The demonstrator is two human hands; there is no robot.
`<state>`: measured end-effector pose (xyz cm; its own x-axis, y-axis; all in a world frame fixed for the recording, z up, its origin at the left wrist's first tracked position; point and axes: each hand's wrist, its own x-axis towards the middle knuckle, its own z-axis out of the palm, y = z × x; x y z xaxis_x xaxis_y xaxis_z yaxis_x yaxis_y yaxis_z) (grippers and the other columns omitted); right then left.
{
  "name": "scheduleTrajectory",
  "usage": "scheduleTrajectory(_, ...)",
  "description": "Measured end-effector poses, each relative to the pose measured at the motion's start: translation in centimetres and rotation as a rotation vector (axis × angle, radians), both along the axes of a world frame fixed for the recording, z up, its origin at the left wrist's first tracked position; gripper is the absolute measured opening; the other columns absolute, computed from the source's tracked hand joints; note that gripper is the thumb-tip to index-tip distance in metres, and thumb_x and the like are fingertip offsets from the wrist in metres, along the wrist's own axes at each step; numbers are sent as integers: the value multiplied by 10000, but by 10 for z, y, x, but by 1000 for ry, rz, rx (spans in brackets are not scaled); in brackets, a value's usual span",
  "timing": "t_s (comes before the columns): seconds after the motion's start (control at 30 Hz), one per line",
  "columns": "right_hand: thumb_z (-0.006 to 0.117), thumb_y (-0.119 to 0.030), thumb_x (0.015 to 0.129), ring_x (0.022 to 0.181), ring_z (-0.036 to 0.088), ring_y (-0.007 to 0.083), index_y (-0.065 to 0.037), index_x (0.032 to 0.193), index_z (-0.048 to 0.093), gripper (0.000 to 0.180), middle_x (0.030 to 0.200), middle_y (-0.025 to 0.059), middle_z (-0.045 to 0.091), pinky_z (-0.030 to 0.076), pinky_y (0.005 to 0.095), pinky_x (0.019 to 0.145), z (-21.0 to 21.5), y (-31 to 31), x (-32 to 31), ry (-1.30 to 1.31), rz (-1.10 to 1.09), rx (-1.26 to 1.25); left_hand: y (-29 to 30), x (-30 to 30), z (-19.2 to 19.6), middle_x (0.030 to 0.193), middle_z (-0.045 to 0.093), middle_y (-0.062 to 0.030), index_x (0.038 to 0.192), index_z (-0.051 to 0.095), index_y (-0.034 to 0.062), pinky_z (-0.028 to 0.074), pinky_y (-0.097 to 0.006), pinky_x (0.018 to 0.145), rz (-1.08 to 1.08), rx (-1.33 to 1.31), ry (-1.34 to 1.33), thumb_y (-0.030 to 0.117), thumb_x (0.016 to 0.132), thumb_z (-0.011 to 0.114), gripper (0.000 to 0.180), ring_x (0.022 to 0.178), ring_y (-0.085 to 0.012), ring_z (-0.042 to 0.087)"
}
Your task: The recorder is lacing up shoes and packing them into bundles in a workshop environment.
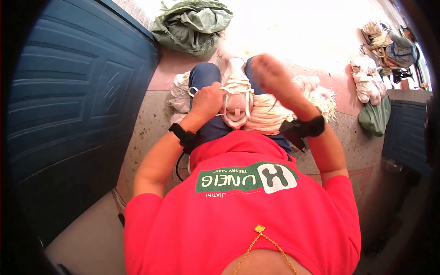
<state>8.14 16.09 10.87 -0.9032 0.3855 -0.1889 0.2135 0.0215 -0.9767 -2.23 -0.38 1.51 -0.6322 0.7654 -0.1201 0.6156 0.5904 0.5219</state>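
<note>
prob. lacing: l hand (208, 100) clenched, apparently on lace (239, 86); shoe (237, 103) btwn knees (205, 73). r hand (271, 75) blurred, grip can't tell. next prob. needs lace tension, shoe steady.

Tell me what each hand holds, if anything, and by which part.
The left hand seems to grip a white lace between the shoe and a loop beyond the fist. The right hand is blurred; whether it holds anything cannot be told.
</note>
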Motion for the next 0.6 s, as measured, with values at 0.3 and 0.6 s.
scheduleTrajectory(0.3, 483, -164, 779, 568, 593, 277, -4, 760, 570, 183, 606, 164, 579, 450, 372, 498, -113, -45, -1, -133, 208, 526, -5, -2, -11, 709, 568, -225, 817, 552, 35, 437, -476, 605, 22, 21, -7, 185, 812, 456, 179, 695, -399, 551)
scheduleTrajectory(0.6, 513, -173, 732, 603, 591, 324, -10, 745, 503, 164, 642, 160, 580, 455, 421, 510, -120, -53, -11, -110, 299, 914, 0, 2, -17, 675, 556, -234, 791, 541, 31, 427, -485, 590, 10, 7, 47, 178, 809, 458, 169, 691, -406, 548)
